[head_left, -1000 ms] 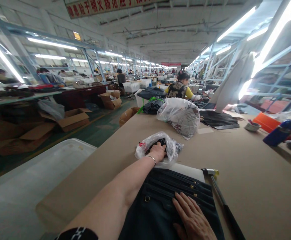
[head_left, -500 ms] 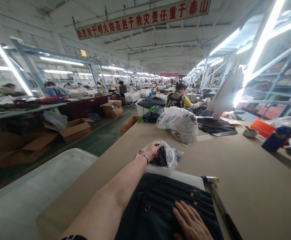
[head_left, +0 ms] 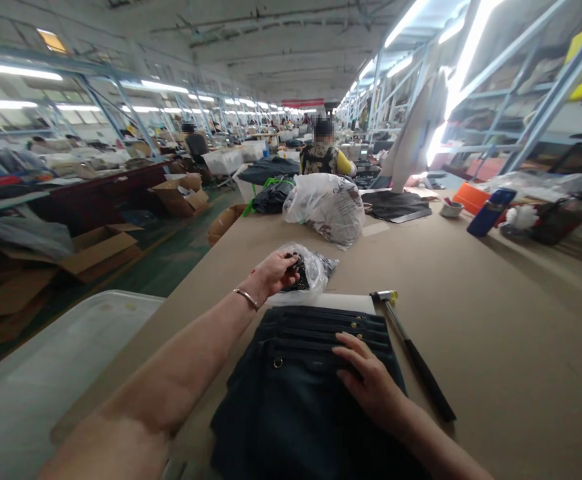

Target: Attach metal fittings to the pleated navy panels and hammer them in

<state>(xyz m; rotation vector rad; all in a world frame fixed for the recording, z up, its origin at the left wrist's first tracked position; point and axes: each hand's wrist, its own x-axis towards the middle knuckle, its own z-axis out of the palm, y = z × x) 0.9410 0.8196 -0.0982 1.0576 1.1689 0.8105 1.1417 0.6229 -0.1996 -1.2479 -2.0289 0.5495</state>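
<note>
My left hand reaches to the mouth of a clear plastic bag, its fingers curled around some of the small dark pieces inside; their exact kind is too small to tell. Below it lies a stack of dark navy fabric pieces with zippers, small brass-coloured pulls and a metal ring. My right hand rests over the zippered part, fingers apart and holding nothing. A hammer with a black handle and a silver and yellow head lies just right of the stack.
Farther along the table sit a larger stuffed plastic bag, black material, a small bowl and a blue object. A white bin stands at left, cardboard boxes beyond. A person sits ahead.
My view has tilted down and turned right. The left hand stays at the small bag, its fingers drawn up a little with dark pieces. My right hand's fingers have lifted slightly on the fabric.
</note>
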